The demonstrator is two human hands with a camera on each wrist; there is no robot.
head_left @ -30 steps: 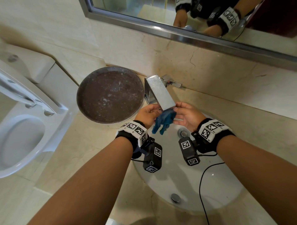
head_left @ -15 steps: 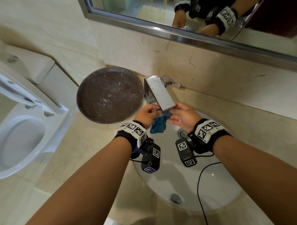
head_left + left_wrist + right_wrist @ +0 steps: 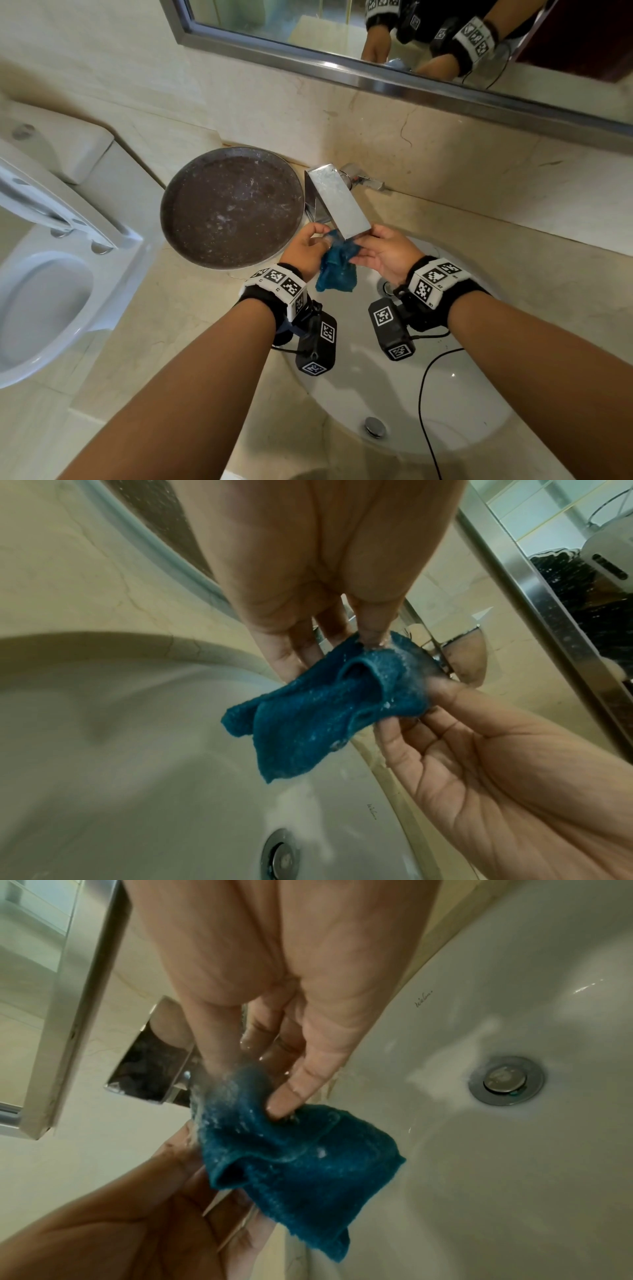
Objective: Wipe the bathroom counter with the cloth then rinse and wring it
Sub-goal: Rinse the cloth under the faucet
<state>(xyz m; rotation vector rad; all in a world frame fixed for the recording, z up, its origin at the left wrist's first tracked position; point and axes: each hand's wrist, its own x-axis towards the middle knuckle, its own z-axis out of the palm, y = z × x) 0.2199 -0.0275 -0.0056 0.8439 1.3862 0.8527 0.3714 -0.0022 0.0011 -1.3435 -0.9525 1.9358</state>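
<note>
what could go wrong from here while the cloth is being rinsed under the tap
1. The blue cloth is only pinched at its top edge by the left hand and right hand; soaked and heavier, it might slip into the sink basin.
2. Water hitting the cloth right under the faucet spout could splash onto the counter.
3. The wrist camera cable hangs over the wet basin and might get wet.

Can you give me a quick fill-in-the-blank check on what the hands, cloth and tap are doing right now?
1. The cloth is coloured ____.
2. Both the left hand and the right hand hold the cloth right under the ____.
3. The cloth hangs over the white ____, not over the counter.
4. The round dark tray sits to the ____ of the tap in the head view.

Missing words: blue; tap; sink; left
</note>
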